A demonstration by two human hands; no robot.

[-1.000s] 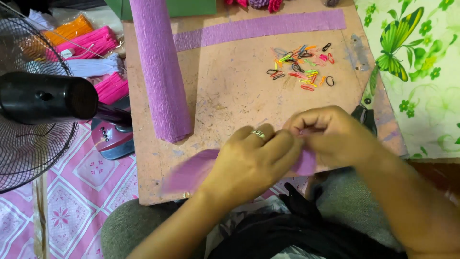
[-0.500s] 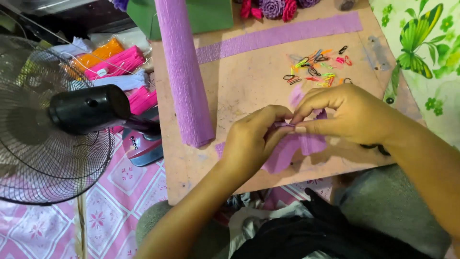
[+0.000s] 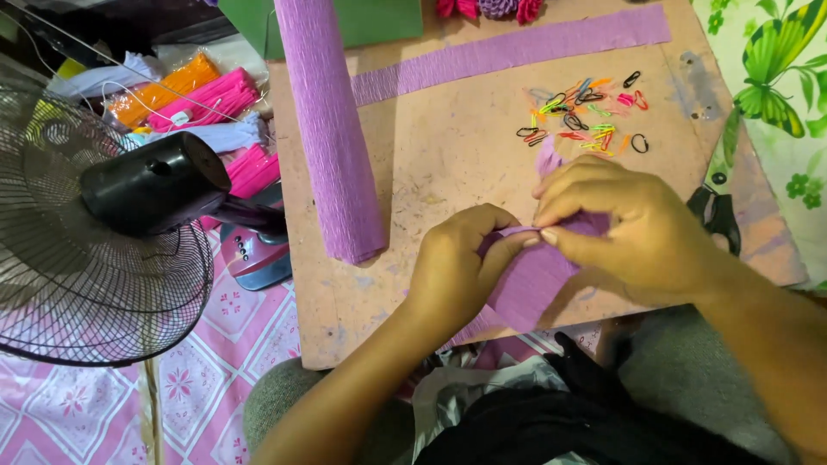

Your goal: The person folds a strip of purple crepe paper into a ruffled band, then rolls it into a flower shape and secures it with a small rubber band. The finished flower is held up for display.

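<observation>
A: Hands?
B: Left hand [image 3: 452,271] and right hand [image 3: 616,220] both pinching the purple crepe strip [image 3: 534,275], fingertips nearly meeting at its top edge.
A: Where does the strip lie?
B: On the near edge of the board [image 3: 448,164], directly under both hands; it runs down toward the lap. Right hand covers more of it.
A: Packages?
B: Orange and pink packs [image 3: 194,90] at far left behind the fan [image 3: 103,224]. Purple crepe roll [image 3: 327,129] stands left of the hands, its long axis pointing away from the person.
</observation>
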